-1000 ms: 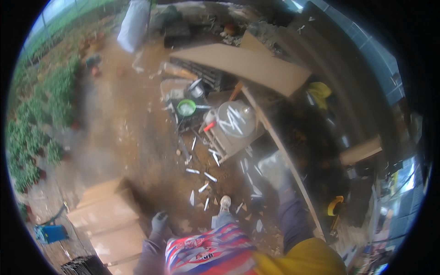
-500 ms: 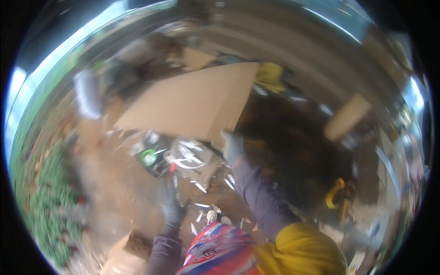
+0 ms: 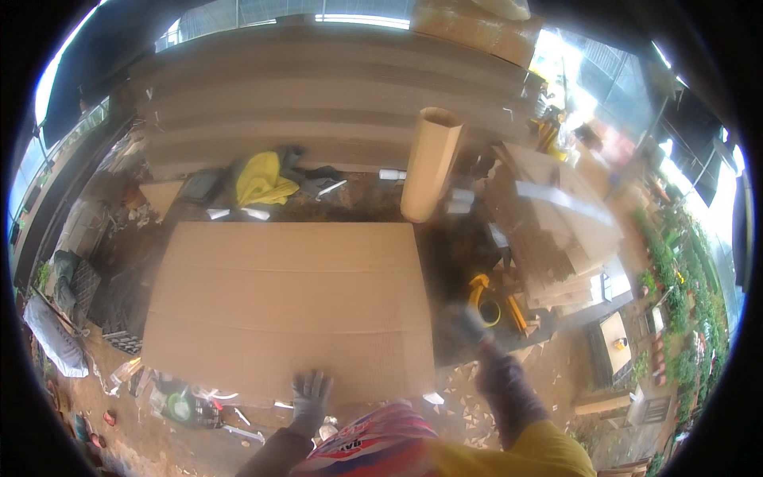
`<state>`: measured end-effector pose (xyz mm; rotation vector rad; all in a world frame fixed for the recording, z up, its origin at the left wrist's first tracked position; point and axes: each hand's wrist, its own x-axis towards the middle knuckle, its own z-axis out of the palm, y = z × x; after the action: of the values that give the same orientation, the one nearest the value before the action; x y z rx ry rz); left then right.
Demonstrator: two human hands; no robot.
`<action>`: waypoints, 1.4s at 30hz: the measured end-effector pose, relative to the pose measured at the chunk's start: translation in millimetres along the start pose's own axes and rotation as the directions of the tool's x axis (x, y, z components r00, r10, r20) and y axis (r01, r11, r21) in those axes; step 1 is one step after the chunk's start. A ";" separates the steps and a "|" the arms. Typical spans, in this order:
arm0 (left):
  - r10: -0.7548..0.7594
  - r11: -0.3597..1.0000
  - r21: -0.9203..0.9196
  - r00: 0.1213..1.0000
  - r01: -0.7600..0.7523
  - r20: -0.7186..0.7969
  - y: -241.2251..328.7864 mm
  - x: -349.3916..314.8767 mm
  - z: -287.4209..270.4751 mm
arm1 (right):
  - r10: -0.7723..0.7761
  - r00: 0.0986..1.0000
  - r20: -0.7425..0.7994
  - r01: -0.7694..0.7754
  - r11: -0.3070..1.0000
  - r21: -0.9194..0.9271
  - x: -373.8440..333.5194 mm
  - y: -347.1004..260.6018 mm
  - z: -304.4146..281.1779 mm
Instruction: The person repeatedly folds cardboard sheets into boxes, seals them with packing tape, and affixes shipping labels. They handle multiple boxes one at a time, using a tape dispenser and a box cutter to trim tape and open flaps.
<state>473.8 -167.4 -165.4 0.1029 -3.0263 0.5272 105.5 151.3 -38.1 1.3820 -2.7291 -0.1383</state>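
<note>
A large flat sheet of brown cardboard [image 3: 290, 302] lies on the dark work table in front of me. My left hand [image 3: 311, 391], in a grey glove, rests flat on its near edge with fingers spread. Off the sheet's right edge, my gloved right hand [image 3: 470, 322] is smeared by motion, so its fingers are not clear. Just right of that hand is a yellow tape dispenser [image 3: 478, 291]. A yellow-handled tool [image 3: 518, 314], its kind unclear, lies a little further right.
A tall folded cardboard tube [image 3: 431, 164] stands behind the sheet. Stacked cardboard [image 3: 556, 215] sits to the right, and a yellow cloth [image 3: 266, 180] lies at the back left. Long stacked cardboard [image 3: 334, 95] borders the far side. Scraps litter the floor [image 3: 469, 409].
The cardboard sheet, held raised by my right hand before, now lies flat on the table. My left hand has come onto it; my right hand has let go and moved right.
</note>
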 end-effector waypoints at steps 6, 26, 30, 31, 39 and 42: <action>-0.088 0.941 -0.255 0.887 0.223 0.453 28.7 35.7 -7.5 | 0.319 0.800 -0.509 0.320 0.491 0.811 237.8 162.0 -222.9; -0.078 0.883 -0.419 0.814 -0.211 -0.576 7.4 463.5 -275.7 | -0.087 0.866 -0.492 0.166 0.979 0.121 167.5 107.9 -224.6; -0.175 0.841 -0.500 0.770 -0.207 -0.613 23.4 466.8 -260.0 | -0.265 0.939 -0.220 0.296 0.948 0.121 186.6 129.1 -243.9; -0.174 0.835 -0.503 0.759 -0.225 -0.627 23.7 466.4 -258.4 | -0.316 0.937 -0.151 0.339 0.927 0.163 189.8 132.8 -248.7; -0.227 0.845 -0.495 0.702 -0.203 -0.675 24.6 481.5 -291.5 | 0.360 0.850 -0.384 0.316 0.234 0.919 63.1 160.1 -262.9; -0.196 0.800 -0.560 0.786 -0.218 -0.586 47.3 502.1 -307.2 | 0.553 0.797 -0.244 -0.024 0.432 0.902 30.1 185.4 -186.4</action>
<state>-12.7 -45.8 146.5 -0.1110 -2.3684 -0.3804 -39.7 227.9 169.3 0.7147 -2.4663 1.6361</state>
